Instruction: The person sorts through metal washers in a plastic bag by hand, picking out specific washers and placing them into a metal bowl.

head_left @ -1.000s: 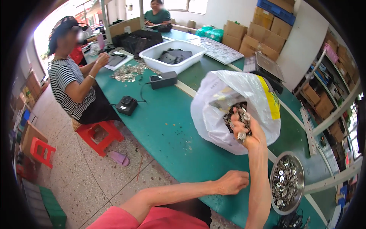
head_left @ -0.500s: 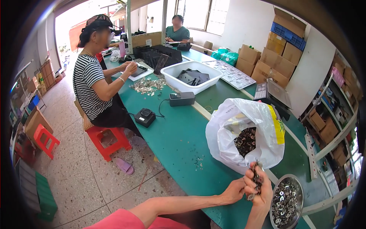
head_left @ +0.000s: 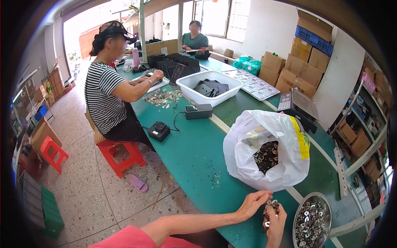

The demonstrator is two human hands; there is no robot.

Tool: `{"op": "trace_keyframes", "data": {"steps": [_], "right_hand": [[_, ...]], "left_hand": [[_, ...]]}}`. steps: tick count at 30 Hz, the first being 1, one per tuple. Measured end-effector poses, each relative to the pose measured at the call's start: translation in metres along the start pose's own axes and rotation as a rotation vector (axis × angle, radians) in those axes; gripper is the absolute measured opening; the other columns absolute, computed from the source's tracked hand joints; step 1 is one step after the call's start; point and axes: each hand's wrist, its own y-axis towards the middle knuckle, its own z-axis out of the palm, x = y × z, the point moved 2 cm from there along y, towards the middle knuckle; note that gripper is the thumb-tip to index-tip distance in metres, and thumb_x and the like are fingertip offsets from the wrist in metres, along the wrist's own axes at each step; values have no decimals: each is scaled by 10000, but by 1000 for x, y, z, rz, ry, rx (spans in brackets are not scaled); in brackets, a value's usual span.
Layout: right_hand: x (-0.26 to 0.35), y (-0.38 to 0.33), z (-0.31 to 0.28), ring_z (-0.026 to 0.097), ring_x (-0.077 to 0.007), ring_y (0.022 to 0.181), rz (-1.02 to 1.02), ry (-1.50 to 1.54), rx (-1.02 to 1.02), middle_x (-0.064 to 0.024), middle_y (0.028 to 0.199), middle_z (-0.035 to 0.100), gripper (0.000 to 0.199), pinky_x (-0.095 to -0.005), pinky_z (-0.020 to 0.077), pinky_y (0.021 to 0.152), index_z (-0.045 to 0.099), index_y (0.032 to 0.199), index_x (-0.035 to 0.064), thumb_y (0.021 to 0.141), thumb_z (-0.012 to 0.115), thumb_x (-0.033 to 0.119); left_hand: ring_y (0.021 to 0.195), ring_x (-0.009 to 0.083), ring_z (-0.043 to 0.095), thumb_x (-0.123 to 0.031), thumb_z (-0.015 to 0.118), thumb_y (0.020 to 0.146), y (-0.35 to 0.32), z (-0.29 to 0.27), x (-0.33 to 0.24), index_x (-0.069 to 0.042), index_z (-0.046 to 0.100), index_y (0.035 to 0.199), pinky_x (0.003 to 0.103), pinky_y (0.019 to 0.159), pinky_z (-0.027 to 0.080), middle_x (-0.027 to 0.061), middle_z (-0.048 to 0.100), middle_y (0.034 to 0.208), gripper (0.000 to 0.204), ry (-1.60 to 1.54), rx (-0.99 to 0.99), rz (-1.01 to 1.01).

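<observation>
My right hand [head_left: 278, 223] is closed round a handful of small ring-shaped metal pieces [head_left: 266, 218], some showing between the fingers. Right beside it, my left hand [head_left: 251, 205] has its fingers drawn together at the top of that handful; whatever they pinch is too small to make out. Just beyond both hands, a white plastic bag [head_left: 240, 155] stands with its mouth open, dark small pieces [head_left: 266, 157] inside. To the right of my right hand is a round metal bowl [head_left: 329, 211], filled with similar dark and silvery pieces.
Across the green table [head_left: 182, 149] lie a black charger [head_left: 159, 131], a black adapter [head_left: 198, 111], a white tub [head_left: 237, 84] of black parts and a metal pile [head_left: 162, 97]. A scale [head_left: 295, 105] stands at right. At left, a co-worker [head_left: 108, 91] handles a part.
My right hand has lowered and turned with its handful of metal pieces, away from the bag. My left hand's fingers have straightened somewhat and risen. The view has shifted slightly.
</observation>
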Motion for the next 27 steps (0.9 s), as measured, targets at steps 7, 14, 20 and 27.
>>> {"op": "trace_keyframes", "data": {"steps": [7,14,20,27], "right_hand": [[-20,-2,14,566,-372,720,-459,-754,-106,-188,838,577,242,-441,439,635,554,1025,-27,809,593,74],[-25,-9,15,548,-372,724,-477,-905,-124,-157,815,558,236,-440,425,627,549,995,-15,783,599,73],[-20,-10,13,557,-334,757,-474,-901,-126,-135,808,566,272,-415,432,654,562,966,-7,742,661,111],[-11,-15,6,557,-314,837,-384,-722,-80,-141,878,591,286,-388,432,725,579,973,0,738,679,128]], "left_hand": [[1038,159,556,-242,462,964,-3,4,0,19,577,1166,287,905,435,97,602,1100,349,140,36,69],[1021,182,566,-251,482,952,-5,8,-6,28,594,1116,293,896,438,110,599,1073,343,292,91,134],[1006,180,563,-252,488,950,-5,7,-7,36,598,1099,294,880,443,108,595,1067,343,314,99,139],[1006,176,562,-246,492,948,-6,8,-7,37,603,1095,289,871,444,109,595,1067,337,305,97,122]]}}
